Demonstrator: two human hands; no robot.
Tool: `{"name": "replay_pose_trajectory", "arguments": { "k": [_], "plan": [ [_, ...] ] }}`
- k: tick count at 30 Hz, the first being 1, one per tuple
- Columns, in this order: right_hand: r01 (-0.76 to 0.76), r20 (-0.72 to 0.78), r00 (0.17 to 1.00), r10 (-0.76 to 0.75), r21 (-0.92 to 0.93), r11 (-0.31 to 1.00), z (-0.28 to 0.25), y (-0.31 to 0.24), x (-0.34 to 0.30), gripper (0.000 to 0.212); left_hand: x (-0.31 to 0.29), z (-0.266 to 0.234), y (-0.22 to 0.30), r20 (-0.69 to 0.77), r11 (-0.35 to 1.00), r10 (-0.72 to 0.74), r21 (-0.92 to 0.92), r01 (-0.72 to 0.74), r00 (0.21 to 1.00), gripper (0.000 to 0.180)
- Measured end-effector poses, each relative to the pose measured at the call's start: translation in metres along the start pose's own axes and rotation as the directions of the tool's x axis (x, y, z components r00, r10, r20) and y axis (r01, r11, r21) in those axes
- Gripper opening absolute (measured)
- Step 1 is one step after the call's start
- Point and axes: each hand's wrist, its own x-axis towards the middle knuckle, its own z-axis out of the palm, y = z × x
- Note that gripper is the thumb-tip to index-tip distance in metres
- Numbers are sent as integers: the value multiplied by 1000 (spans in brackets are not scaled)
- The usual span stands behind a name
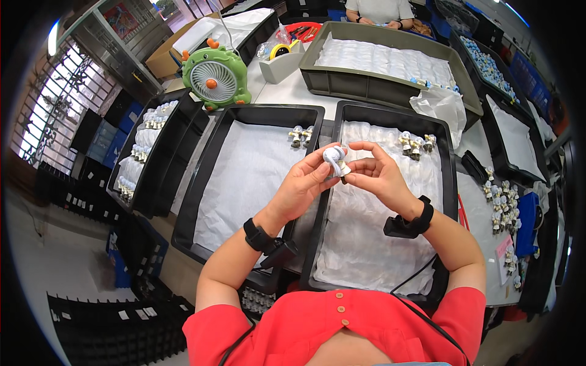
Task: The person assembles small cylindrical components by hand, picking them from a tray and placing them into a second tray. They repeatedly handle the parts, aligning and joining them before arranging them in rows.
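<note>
Between my two hands, above the gap between two black trays, is a small white and pale-blue figurine with a dark base. My left hand grips its head side between thumb and fingers. My right hand pinches its lower part with thumb and fingertips. The left black tray, lined with white paper, has a pair of similar figurines at its far right corner. In the right black tray, several figurines stand on wrapped white padding near the far right.
A green fan and a tape dispenser stand at the back. Beyond the trays is a large olive bin; another person sits behind it. Several figurines lie on the table at right. A black crate of figurines is at left.
</note>
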Motion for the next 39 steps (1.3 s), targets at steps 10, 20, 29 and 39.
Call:
{"name": "replay_pose_trajectory", "arguments": {
  "k": [10,20,29,39],
  "plan": [
    [-26,48,999,22,96,995,2,2,-2,50,2,-9,-5,46,975,-106,-190,113,993,40],
    [-32,77,997,27,64,997,-3,7,0,30,3,-10,-11,-48,985,-33,-168,24,998,36],
    [28,33,999,-25,-96,995,-11,10,3,19,17,-31,35,-276,964,164,250,-94,947,29],
    [94,-64,987,-146,-506,858,-36,11,20,19,80,-206,2,-578,464,417,799,383,702,37]
  ]
}}
